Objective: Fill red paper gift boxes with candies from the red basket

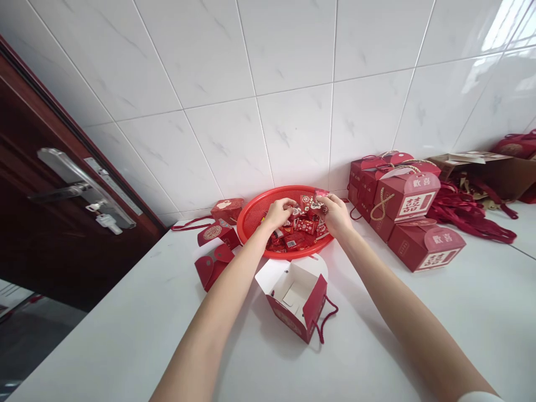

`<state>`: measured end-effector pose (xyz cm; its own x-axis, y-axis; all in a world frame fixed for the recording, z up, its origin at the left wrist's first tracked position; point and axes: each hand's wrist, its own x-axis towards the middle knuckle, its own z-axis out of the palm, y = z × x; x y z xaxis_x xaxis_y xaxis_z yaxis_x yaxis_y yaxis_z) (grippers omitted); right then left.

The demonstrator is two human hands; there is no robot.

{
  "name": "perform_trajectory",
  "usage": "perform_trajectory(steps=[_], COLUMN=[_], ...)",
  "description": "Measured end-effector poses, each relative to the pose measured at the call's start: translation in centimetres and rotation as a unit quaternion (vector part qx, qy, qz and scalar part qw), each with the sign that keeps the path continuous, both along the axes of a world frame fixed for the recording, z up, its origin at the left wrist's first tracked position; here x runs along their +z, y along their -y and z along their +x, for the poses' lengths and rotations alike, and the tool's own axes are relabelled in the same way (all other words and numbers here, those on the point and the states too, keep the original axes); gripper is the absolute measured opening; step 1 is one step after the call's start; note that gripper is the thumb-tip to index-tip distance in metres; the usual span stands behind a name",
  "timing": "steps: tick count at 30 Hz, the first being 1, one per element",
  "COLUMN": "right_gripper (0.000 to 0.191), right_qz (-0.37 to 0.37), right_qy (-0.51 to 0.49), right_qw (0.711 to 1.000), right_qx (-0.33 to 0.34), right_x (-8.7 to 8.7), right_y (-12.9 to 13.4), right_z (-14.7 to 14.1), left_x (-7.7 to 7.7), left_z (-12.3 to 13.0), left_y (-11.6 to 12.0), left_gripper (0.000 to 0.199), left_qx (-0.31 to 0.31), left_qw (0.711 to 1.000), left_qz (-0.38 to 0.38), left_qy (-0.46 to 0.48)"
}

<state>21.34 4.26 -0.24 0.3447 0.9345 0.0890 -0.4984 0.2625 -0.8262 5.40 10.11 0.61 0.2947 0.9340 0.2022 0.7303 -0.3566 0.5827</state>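
Note:
Over a round red plastic basket [251,215] of wrapped candies [305,225], both my hands are at work. My left hand [280,213] has its fingers curled together at the basket's left side, closed on what looks like a small wrapped candy. On the right, my right hand [336,215] pinches a red-wrapped candy [321,194] between thumb and fingers. Nearer to me, between my forearms, a red gift box [288,312] stands with its flaps up. Its white inside shows bare, and a dark red cord handle [329,318] hangs at its right.
Several closed red gift boxes [404,201] are stacked on the right. Beyond them lie dark red ribbons [469,215] and an open cardboard box [489,167]. More red boxes [213,265] sit left of the basket. A tiled wall [293,128] rises behind; a door [54,223] is at left.

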Motion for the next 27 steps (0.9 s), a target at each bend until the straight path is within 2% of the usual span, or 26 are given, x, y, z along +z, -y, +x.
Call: perform_trajectory(steps=[4,7,11,16,21,27], right_gripper=[0.030,0.027,0.025,0.029,0.029,0.029], right_qz=[0.002,0.004,0.002,0.013,0.021,0.014], right_qy=[-0.008,-0.017,-0.028,-0.028,-0.020,-0.014], right_qw=[1.000,1.000,0.999,0.998,0.999,0.999], right_qx=[-0.010,-0.021,-0.039,-0.050,-0.046,-0.038], right_x=[-0.1,-0.2,-0.2,0.1,0.1,-0.2], right_y=[-0.1,-0.2,-0.3,-0.1,0.1,-0.3], right_z=[0.0,0.0,-0.1,-0.2,-0.2,-0.2], left_x=[-0.3,-0.9,-1.5,-1.5,-1.9,-2.9], left_z=[-0.3,-0.5,0.3,3.8,5.9,5.1], left_y=[-0.2,-0.4,-0.3,-0.7,-2.0,-2.9], left_gripper=[0.024,0.027,0.027,0.035,0.023,0.028], left_qx=[0.047,0.044,-0.037,-0.170,-0.186,-0.177], left_qw=[0.998,0.996,0.991,0.971,0.958,0.954], left_qz=[-0.003,-0.024,-0.034,-0.052,-0.081,-0.128], left_qy=[-0.036,-0.079,-0.121,-0.159,-0.201,-0.206])
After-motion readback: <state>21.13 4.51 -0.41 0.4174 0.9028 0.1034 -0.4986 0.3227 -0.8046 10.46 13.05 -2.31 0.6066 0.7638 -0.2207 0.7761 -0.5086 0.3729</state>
